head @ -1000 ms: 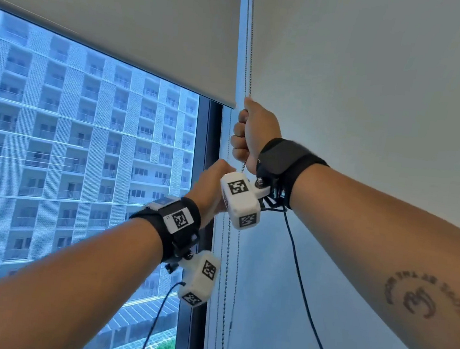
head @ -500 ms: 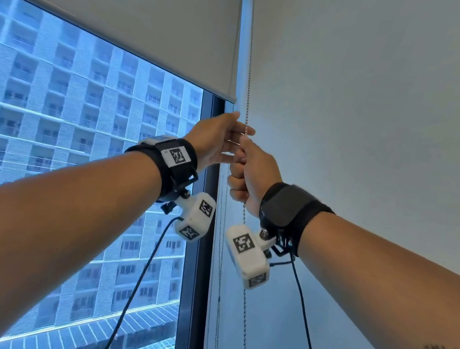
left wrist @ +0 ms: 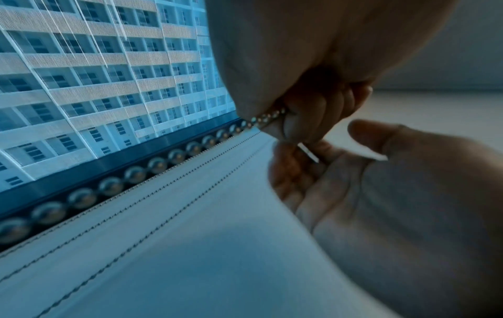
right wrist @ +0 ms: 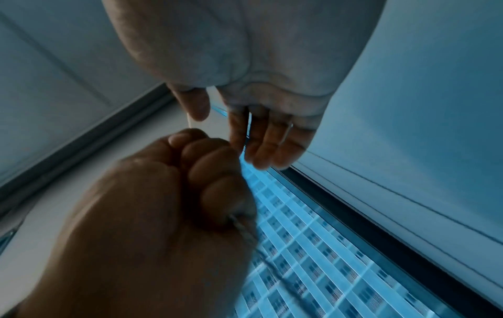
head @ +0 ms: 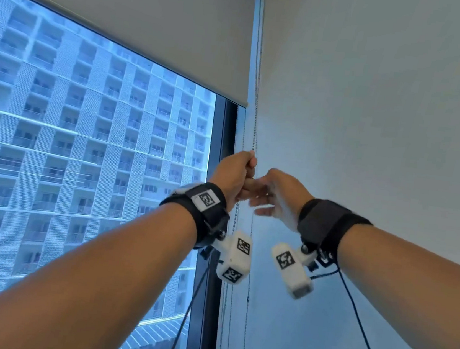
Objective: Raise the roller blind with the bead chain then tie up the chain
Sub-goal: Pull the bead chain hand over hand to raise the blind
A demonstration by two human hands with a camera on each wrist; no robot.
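Observation:
The pale grey roller blind covers the top of the window, its bottom edge slanting down to the right. A metal bead chain hangs along its right edge. My left hand grips the chain in a fist; in the left wrist view the beads run out from under my curled fingers. My right hand hovers just right of the left fist, fingers straight and blurred, holding nothing. In the right wrist view its straight fingers sit above the left fist.
A dark window frame post stands just left of the chains. A plain pale panel fills the right side. Further thin chain strands hang below my hands. Black cables trail from the wrist cameras. A tall building shows through the glass.
The right hand held the chain high, then came down. The left hand reached above it, took the chain and pulled down. The right hand has let go and spread its fingers.

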